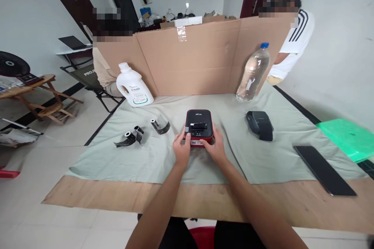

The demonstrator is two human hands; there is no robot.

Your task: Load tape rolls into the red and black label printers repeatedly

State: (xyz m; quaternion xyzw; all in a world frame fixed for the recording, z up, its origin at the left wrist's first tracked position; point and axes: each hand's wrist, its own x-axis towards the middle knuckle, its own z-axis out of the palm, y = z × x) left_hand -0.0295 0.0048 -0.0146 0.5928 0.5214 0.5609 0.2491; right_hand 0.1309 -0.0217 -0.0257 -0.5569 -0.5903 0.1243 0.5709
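Observation:
A black box-shaped device with a red lower edge [199, 116] sits on the pale green cloth in front of me. A small black cylinder [198, 125] lies on its top. My left hand [182, 147] grips the device's left front corner, thumb on the top edge. My right hand [215, 144] holds its right side, thumb at the front. To the left are small rolls with black strips, one [160, 126] nearer the device and others [130, 137] farther left. A dark grey device with a strap-like flap [260, 124] lies to the right.
A white jug [134, 87] and a clear bottle with a blue cap [253, 73] stand before an upright cardboard panel [193, 60]. A black flat slab [325, 170] lies at the right front. Two people sit behind the panel. A green object [347, 138] is beyond the right edge.

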